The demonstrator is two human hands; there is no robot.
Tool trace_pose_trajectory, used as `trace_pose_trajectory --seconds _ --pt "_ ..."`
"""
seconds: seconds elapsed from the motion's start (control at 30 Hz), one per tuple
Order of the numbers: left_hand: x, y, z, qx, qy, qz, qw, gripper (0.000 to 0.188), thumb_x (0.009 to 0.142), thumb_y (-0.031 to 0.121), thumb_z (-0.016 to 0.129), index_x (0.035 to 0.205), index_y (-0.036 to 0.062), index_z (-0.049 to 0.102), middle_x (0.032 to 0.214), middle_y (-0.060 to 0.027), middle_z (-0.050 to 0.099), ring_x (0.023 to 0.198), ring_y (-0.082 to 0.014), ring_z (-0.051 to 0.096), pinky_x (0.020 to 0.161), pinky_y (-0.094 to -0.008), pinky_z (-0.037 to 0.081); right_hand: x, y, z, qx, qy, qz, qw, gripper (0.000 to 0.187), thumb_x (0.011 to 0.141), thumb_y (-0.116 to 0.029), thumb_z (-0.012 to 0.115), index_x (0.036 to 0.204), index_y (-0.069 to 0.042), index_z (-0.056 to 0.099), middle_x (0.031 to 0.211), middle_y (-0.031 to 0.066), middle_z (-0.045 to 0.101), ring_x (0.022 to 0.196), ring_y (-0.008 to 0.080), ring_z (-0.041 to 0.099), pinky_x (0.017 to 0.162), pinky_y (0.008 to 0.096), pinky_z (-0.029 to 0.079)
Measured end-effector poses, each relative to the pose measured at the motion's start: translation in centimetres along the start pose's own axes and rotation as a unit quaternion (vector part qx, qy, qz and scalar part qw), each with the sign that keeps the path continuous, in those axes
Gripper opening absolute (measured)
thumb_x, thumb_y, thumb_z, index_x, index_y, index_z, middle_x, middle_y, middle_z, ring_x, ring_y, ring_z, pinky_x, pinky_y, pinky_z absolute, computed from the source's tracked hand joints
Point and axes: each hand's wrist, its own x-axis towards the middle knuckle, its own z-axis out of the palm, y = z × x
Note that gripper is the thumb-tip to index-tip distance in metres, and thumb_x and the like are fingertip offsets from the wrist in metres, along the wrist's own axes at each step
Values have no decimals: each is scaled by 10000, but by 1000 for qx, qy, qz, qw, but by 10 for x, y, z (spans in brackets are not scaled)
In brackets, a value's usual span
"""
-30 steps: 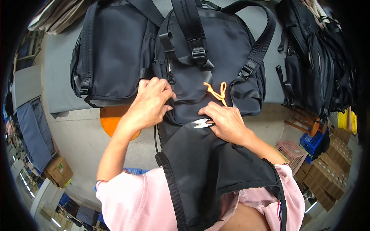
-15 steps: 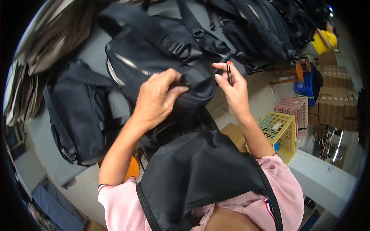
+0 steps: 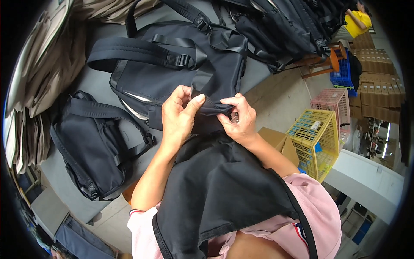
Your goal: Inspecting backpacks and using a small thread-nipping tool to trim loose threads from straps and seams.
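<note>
A black backpack (image 3: 142, 80) lies on the grey table in front of me, its padded shoulder strap (image 3: 125, 49) and webbing on top. My left hand (image 3: 177, 114) pinches the webbing strap (image 3: 203, 77) between thumb and fingers, by the bag's near edge. Close beside it, my right hand (image 3: 240, 120) is closed on a fold of black fabric (image 3: 211, 108) at the same edge. A small metal tool (image 3: 234, 117) shows partly inside the right hand; the fingers hide most of it.
A smaller black bag (image 3: 92, 146) lies on the table (image 3: 64, 177) to the left, near stacked brown-grey fabric pieces (image 3: 60, 77). More black backpacks (image 3: 280, 34) fill the far right. Beyond stand a yellow crate (image 3: 312, 134), cartons (image 3: 379, 95) and a person in yellow (image 3: 358, 23).
My right hand has come down and left, from holding a slim dark pointed tool upright to gripping the bag's edge. The backpack has shifted, its strap now lying flatter. My left hand stays close by.
</note>
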Motion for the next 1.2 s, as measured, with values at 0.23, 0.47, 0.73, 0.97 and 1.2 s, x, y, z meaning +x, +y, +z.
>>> trace_pose_trajectory --seconds 0.23,0.47,0.73,0.97,1.2 --pt "4 -1 -6 12 -16 -67 998 181 823 87 647 758 31 487 633 51 458 606 -21 385 555 -183 336 8 1 -12 79 -84 49 992 394 643 25 733 1004 -48 592 787 44 537 563 129 490 512 238 418" --pt "12 0 -18 42 -26 -30 998 180 808 86 653 769 4 498 622 22 473 603 -47 391 553 -216 354 61 -36 -55 -40 -232 21 972 348 688 -8 680 1027 -50 615 821 65 515 628 145 559 523 265 432" --pt "13 6 -19 87 -17 -32 996 211 778 113 673 779 -10 502 617 -42 487 584 -88 415 560 -245 376 101 -38 -58 -174 -369 -160 899 257 692 -149 695 938 -100 644 831 44 533 661 207 562 586 314 451" --pt "15 3 -22 122 -15 -7 992 229 758 135 682 789 -14 511 643 -87 509 576 -147 435 570 -283 386 121 -38 -53 -194 -409 -248 857 171 699 -120 646 856 -88 586 804 36 463 610 198 545 562 321 420" --pt "14 0 -22 102 -21 -26 994 229 762 139 679 787 -14 510 642 -75 514 584 -148 439 574 -289 388 118 -28 -52 -156 -377 -332 851 165 691 -130 609 851 -90 605 784 14 482 595 169 538 549 310 414"
